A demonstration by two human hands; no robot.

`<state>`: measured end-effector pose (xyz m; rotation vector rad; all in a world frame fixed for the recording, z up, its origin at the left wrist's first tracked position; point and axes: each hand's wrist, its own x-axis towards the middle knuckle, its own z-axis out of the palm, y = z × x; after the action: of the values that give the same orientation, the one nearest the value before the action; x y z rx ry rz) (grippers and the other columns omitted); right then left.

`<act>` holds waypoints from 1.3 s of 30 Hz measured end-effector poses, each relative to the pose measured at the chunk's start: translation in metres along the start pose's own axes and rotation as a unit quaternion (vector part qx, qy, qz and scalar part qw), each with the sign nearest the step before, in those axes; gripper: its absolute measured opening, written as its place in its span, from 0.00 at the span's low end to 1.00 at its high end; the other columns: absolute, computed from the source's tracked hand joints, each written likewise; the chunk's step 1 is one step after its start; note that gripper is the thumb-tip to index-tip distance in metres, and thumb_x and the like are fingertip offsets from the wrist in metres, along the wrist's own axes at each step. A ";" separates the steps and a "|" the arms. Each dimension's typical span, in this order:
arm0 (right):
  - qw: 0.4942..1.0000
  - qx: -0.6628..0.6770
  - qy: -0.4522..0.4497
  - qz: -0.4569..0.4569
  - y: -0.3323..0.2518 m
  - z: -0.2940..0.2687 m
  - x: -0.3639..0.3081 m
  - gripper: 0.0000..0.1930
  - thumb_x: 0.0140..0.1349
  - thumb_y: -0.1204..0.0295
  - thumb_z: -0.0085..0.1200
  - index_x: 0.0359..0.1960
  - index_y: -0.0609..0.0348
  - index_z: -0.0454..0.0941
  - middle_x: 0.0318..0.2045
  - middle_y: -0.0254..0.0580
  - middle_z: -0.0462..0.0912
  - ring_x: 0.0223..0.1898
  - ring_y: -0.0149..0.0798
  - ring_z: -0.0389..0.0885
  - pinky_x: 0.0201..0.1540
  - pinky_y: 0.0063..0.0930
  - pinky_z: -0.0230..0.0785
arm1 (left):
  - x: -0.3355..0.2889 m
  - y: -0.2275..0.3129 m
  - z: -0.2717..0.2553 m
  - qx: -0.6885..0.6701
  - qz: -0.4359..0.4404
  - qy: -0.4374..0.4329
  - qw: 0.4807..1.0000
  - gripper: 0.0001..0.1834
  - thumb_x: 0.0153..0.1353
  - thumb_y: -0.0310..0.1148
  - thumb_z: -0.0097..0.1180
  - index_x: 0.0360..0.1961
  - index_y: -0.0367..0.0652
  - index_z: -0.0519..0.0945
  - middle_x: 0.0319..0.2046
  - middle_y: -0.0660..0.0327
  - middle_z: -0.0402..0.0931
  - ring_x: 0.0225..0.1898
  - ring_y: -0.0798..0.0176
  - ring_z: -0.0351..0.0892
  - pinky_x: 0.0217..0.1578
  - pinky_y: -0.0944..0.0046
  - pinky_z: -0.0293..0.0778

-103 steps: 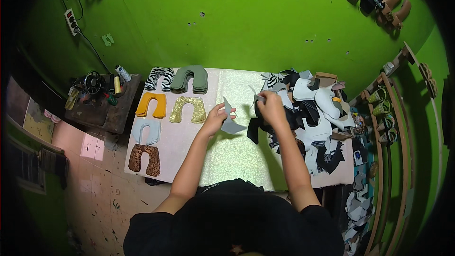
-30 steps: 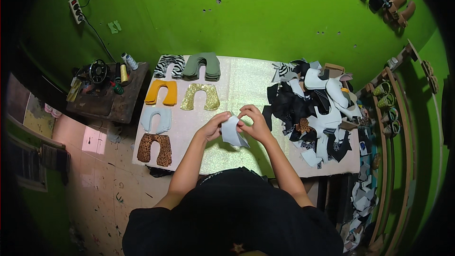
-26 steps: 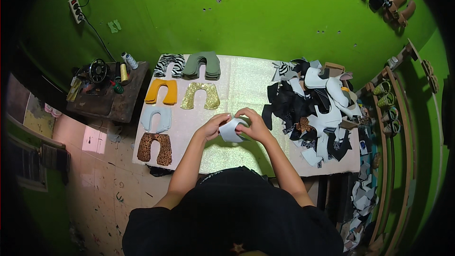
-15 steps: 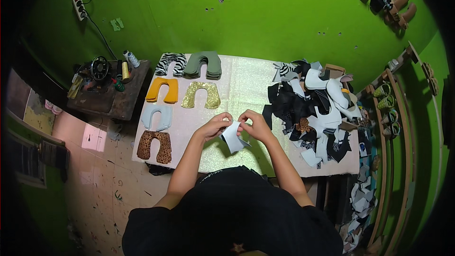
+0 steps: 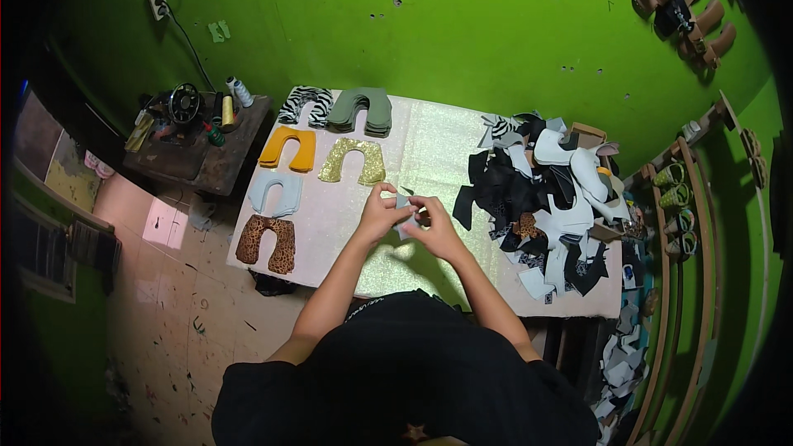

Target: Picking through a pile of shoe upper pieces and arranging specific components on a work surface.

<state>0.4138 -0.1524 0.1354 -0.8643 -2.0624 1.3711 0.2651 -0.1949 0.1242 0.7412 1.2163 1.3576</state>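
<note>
Over the middle of the table, both my hands hold one small grey-white piece of sheet material (image 5: 403,231), partly hidden by my fingers. My left hand (image 5: 382,213) grips its left side. My right hand (image 5: 434,230) is closed on its right side. Left of my hands lie stacks of arch-shaped cut pieces: zebra-print (image 5: 320,114), grey-green (image 5: 377,111), orange-yellow (image 5: 273,153), gold glitter (image 5: 332,163), pale grey (image 5: 261,196) and leopard-print (image 5: 253,244). To the right spreads a heap of black, white and patterned scraps (image 5: 512,190).
The pale table (image 5: 330,206) has a glittery strip down its middle. A sewing machine (image 5: 183,104) with thread spools stands on a dark stand at the left. Sandals (image 5: 679,12) hang on the green wall. A wooden rack (image 5: 698,223) holding shoes stands at the right.
The piece has been turned in my hands, so less of its pale face shows. My hands have shifted slightly, and the whole view has tilted a little.
</note>
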 end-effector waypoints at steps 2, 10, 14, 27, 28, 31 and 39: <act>0.997 -0.061 0.016 -0.046 0.002 0.012 -0.004 0.36 0.42 0.65 0.64 0.53 0.64 0.61 0.42 0.51 0.63 0.43 0.47 0.70 0.46 0.33 0.67 | 0.000 -0.011 0.000 -0.019 0.022 0.031 0.999 0.22 0.52 0.23 0.57 0.42 0.44 0.58 0.33 0.52 0.77 0.33 0.66 0.77 0.32 0.70 0.73; 0.990 -0.071 0.108 -0.059 0.028 0.004 -0.003 0.32 0.39 0.76 0.61 0.50 0.64 0.64 0.37 0.53 0.68 0.42 0.49 0.72 0.45 0.33 0.67 | -0.005 -0.008 0.007 -0.018 0.018 0.039 0.999 0.18 0.58 0.20 0.45 0.45 0.43 0.53 0.44 0.47 0.74 0.39 0.62 0.77 0.39 0.66 0.73; 0.993 -0.050 0.091 -0.048 0.022 -0.033 0.001 0.13 0.43 0.74 0.61 0.32 0.64 0.76 0.25 0.46 0.77 0.28 0.38 0.78 0.33 0.29 0.70 | -0.002 -0.012 0.001 -0.006 0.031 0.050 0.998 0.18 0.60 0.19 0.38 0.48 0.42 0.50 0.47 0.46 0.71 0.40 0.58 0.77 0.42 0.65 0.72; 0.989 -0.006 -0.134 0.058 -0.045 -0.109 0.008 0.09 0.55 0.73 0.50 0.33 0.67 0.76 0.21 0.38 0.78 0.21 0.26 0.76 0.26 0.20 0.68 | -0.001 -0.001 -0.009 0.137 0.048 -0.037 0.989 0.26 0.58 0.16 0.33 0.58 0.44 0.50 0.47 0.49 0.73 0.42 0.62 0.74 0.47 0.64 0.67; 0.976 0.056 -0.198 0.068 -0.054 -0.108 0.007 0.08 0.56 0.74 0.50 0.33 0.67 0.76 0.22 0.35 0.78 0.23 0.25 0.76 0.25 0.18 0.67 | -0.003 0.002 -0.008 0.129 0.048 -0.060 0.989 0.26 0.58 0.17 0.34 0.58 0.44 0.52 0.46 0.50 0.73 0.43 0.63 0.74 0.48 0.65 0.66; 0.951 0.102 -0.285 0.067 -0.066 -0.100 0.008 0.08 0.57 0.73 0.51 0.34 0.66 0.75 0.24 0.33 0.77 0.26 0.24 0.77 0.23 0.14 0.64 | -0.007 0.013 -0.001 0.031 -0.012 -0.152 0.988 0.23 0.61 0.28 0.40 0.58 0.46 0.56 0.46 0.51 0.72 0.44 0.64 0.73 0.48 0.65 0.66; 0.996 0.052 -0.065 0.039 -0.007 -0.078 0.020 0.06 0.52 0.77 0.53 0.31 0.66 0.76 0.25 0.35 0.78 0.26 0.23 0.73 0.31 0.18 0.66 | -0.017 0.026 0.021 -0.002 0.006 -0.260 0.965 0.30 0.58 0.44 0.46 0.57 0.42 0.56 0.41 0.51 0.74 0.45 0.60 0.73 0.50 0.63 0.64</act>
<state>0.4545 -0.0928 0.1712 -0.8401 -2.0508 1.6007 0.2796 -0.2024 0.1578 1.0249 0.7891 1.0772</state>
